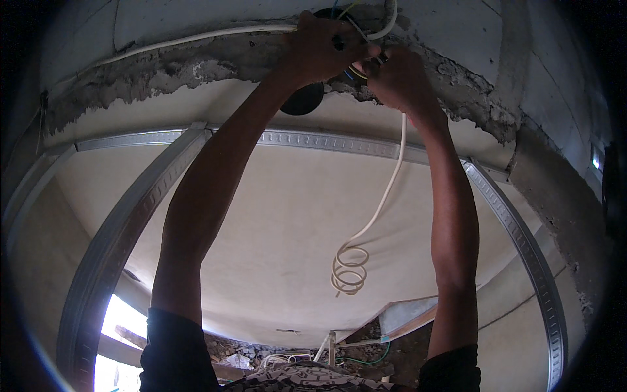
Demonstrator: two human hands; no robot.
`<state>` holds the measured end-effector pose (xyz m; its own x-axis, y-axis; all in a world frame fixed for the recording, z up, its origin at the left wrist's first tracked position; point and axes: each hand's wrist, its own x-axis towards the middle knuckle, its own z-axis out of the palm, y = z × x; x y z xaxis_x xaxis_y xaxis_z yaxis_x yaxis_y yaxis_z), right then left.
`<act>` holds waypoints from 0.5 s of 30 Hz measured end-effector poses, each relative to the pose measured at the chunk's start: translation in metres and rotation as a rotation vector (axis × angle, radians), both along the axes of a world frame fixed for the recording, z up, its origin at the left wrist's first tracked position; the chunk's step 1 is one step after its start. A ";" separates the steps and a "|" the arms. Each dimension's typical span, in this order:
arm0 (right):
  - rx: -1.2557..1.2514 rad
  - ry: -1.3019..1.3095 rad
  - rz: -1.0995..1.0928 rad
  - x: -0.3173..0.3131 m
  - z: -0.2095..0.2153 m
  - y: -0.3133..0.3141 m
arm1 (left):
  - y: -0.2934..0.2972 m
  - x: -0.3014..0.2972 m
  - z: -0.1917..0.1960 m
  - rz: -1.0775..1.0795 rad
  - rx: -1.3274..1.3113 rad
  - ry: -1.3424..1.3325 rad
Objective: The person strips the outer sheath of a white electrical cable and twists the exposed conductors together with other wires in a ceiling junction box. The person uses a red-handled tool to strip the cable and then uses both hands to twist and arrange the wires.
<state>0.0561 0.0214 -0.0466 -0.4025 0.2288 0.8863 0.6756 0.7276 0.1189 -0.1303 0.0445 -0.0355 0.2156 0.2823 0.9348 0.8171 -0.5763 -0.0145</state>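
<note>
Both my arms reach up to a black round junction box (324, 12) set in rough grey mortar. My left hand (326, 51) is closed just under the box, its fingers pinched on thin coloured wires (356, 72). Close beside it, my right hand (400, 80) is closed round a white cable (396, 173), which hangs down below the wrist and ends in a loose coil. A small dark piece shows at the right fingertips, too small to name. Below my left wrist a black round disc (304, 100) is partly covered by the forearm. The fingers hide where the wires meet.
Another white cable (196, 39) runs along the mortar to the left. A metal channel frame (300, 138) crosses the pale wall, with uprights at left (130, 215) and right (522, 248). Rubble (241, 349) and a green cable (362, 361) lie far below, near a bright opening.
</note>
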 end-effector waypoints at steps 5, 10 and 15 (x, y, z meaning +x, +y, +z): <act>-0.413 0.136 0.080 0.003 0.002 0.001 | -0.015 0.009 -0.005 -0.005 0.031 -0.038; -0.445 0.162 0.087 -0.002 -0.001 -0.008 | -0.015 0.010 -0.008 0.037 0.110 -0.091; -0.470 0.132 0.025 -0.001 0.000 0.000 | -0.018 0.011 -0.003 0.101 0.038 -0.022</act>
